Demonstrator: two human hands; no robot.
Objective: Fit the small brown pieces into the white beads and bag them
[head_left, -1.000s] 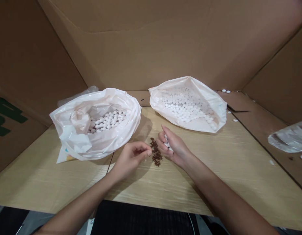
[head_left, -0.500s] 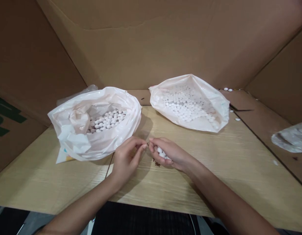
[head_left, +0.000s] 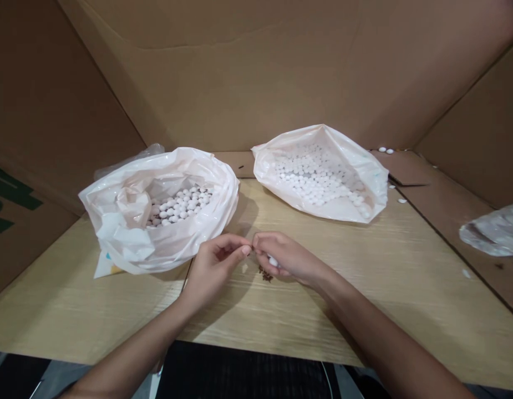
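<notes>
Hands: the left hand [head_left: 217, 257] has thumb and forefinger drawn together, apparently pinching a dark bit [head_left: 248, 253] too small to identify. The right hand [head_left: 287, 252] is curled around several white balls [head_left: 273, 261]; most are hidden by the fingers, so their count cannot be told. The fingertips of both hands meet or nearly meet; contact cannot be confirmed.

Materials: a small heap of brown bits [head_left: 265, 274] lies on the worktop [head_left: 364, 266] just under the right hand, partly covered by it. Beyond the left hand, the near-side bag [head_left: 221, 213] stands open with loose balls [head_left: 179, 206] and some dark matter among them. Beyond the right hand, the far bag [head_left: 375, 205] gapes over many white pieces [head_left: 318, 183].

Progress: judged underway. The handful is not yet emptied, the heap is not used up, and both bags hold stock. No finished quantity can be certified.
</notes>
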